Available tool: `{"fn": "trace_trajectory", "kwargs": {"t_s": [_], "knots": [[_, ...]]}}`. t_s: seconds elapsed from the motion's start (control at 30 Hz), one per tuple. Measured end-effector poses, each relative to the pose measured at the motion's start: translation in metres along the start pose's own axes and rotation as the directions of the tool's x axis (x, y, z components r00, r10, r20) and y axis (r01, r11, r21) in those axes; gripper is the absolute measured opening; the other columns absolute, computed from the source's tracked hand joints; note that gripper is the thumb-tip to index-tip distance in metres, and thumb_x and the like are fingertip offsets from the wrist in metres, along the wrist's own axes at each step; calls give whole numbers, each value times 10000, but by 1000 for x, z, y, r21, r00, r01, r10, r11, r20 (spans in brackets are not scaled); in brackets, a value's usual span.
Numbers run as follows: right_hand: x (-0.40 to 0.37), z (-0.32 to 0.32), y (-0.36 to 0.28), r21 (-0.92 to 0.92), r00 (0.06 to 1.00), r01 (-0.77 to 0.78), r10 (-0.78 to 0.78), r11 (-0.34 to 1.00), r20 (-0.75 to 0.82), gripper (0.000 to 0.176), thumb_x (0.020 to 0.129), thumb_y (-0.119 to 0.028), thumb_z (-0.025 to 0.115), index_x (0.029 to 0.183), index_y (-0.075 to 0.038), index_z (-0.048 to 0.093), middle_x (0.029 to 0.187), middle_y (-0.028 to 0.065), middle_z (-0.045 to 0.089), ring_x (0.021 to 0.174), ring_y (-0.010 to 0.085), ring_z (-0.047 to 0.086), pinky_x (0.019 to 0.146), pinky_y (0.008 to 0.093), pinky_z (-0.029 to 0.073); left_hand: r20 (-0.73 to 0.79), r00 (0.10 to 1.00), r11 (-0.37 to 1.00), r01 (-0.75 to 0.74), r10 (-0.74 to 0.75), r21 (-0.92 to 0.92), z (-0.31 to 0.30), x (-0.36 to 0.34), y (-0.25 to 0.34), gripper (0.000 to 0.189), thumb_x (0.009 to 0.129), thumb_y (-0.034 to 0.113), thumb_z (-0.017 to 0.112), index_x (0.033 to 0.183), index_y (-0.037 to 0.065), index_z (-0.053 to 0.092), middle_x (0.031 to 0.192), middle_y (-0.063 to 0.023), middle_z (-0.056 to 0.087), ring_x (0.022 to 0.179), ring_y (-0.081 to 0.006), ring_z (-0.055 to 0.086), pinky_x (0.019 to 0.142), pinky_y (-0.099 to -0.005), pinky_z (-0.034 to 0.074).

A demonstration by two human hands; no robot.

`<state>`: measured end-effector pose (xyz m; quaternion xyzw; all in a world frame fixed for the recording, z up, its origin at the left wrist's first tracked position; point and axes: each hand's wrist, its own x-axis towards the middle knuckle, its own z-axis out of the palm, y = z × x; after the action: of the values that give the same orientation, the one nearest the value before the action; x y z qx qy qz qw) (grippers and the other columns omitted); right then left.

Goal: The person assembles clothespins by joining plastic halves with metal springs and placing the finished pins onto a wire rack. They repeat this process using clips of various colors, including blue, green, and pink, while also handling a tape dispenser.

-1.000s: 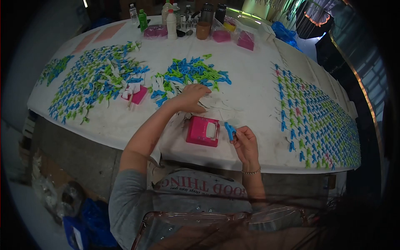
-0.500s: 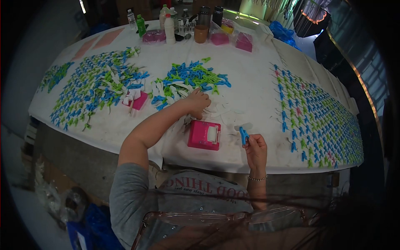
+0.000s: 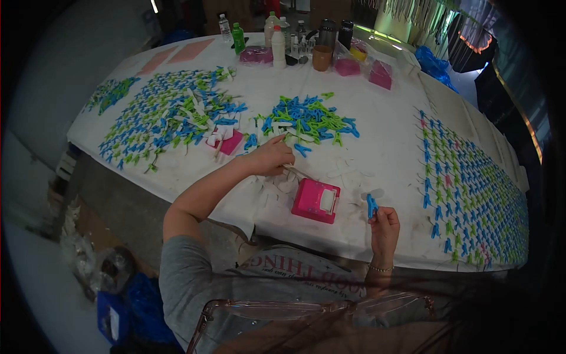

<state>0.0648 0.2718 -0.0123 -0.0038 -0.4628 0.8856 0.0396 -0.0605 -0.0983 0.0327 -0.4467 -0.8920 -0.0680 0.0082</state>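
My right hand [image 3: 384, 227] pinches a blue clothespin-shaped clip [image 3: 371, 206] upright near the table's front edge. A pale flat piece [image 3: 375, 193] shows just behind the clip. My left hand [image 3: 271, 156] has its fingers curled at the near side of a heap of blue and green clips [image 3: 309, 117]. A thin pale strip [image 3: 302, 172] runs from under that hand toward a pink box with a white roll-like part [image 3: 306, 199]. What the left fingertips hold is hidden. White pieces [image 3: 283, 128] lie against the heap.
Rows of blue and green clips [image 3: 466, 189] cover the table's right side; more clips [image 3: 159, 112] spread across the left. Beside those is a pink pad with a white bow [image 3: 230, 141]. Bottles [image 3: 278, 47], a brown cup [image 3: 322, 58] and wrapped pink packs [image 3: 380, 74] stand at the back.
The whole view has shifted, so the table sits further right and lower. My left hand has drawn back from the heap toward me. My right hand still holds the blue clip.
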Motion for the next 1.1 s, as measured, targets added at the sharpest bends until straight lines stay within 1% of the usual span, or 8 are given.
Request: {"fn": "trace_trajectory", "kwargs": {"t_s": [0.3,0.4,0.47,0.5,0.67,0.77,0.93,1.1], "knots": [[1,-1,-3,-108,998,47,-50,993,-29,61,900,-74,598,928,-21,583,841,63,622,687,101,546,673,249,455,-63,993,988,94,-102,-119,-2,-80,-17,298,699,61,614,989,104,564,1024,-69,563,1070,-275,529,1087,-540,250],[-2,-6,-5,-198,991,79,-97,977,-87,68,893,-71,608,928,-14,595,851,61,631,687,91,542,671,236,451,-64,984,985,163,-166,-48,-15,-89,4,381,715,136,652,1080,109,549,1148,-84,544,1164,-297,486,1091,-551,228],[-5,-11,-3,-289,985,103,-138,952,-104,76,884,-71,619,925,-8,606,854,58,639,687,83,538,670,227,449,-168,965,979,202,-201,-10,-20,-92,28,499,731,264,686,1182,131,519,1303,-103,474,1277,-318,398,1103,-554,192],[-6,-13,-3,-294,982,107,-148,950,-118,76,884,-71,619,925,-8,606,854,58,639,687,83,538,670,227,449,-92,970,973,228,-223,44,-16,-93,36,652,724,385,704,1290,163,469,1387,-109,410,1340,-328,322,1113,-546,169],[-10,-19,4,-370,972,121,-185,921,-144,78,881,-75,627,927,-13,614,833,37,638,675,71,528,658,215,445,-132,989,974,99,-73,202,49,-101,21,726,717,415,716,1349,184,444,1373,-95,429,1322,-321,350,1108,-541,186],[-11,-21,16,-451,954,176,-266,875,-142,83,882,-81,633,930,-15,616,814,10,624,676,54,520,645,196,437,-215,976,935,115,-42,335,48,-94,-1,583,714,340,718,1244,165,550,1282,-93,489,1262,-317,409,1095,-525,223],[-11,-26,36,-457,916,237,-354,857,-189,89,881,-80,640,941,-18,616,801,-16,606,685,37,511,635,180,428,-390,915,992,125,-102,33,-12,-28,17,251,710,192,681,943,106,646,1074,-124,552,1088,-294,507,967,-453,374],[-10,-24,36,-463,900,258,-385,848,-205,93,883,-72,638,955,-17,612,802,-19,598,687,34,503,635,178,424,-144,989,932,-63,12,-357,10,96,19,379,758,273,711,1055,63,603,1062,-156,554,1036,-311,521,876,-398,431]]}}
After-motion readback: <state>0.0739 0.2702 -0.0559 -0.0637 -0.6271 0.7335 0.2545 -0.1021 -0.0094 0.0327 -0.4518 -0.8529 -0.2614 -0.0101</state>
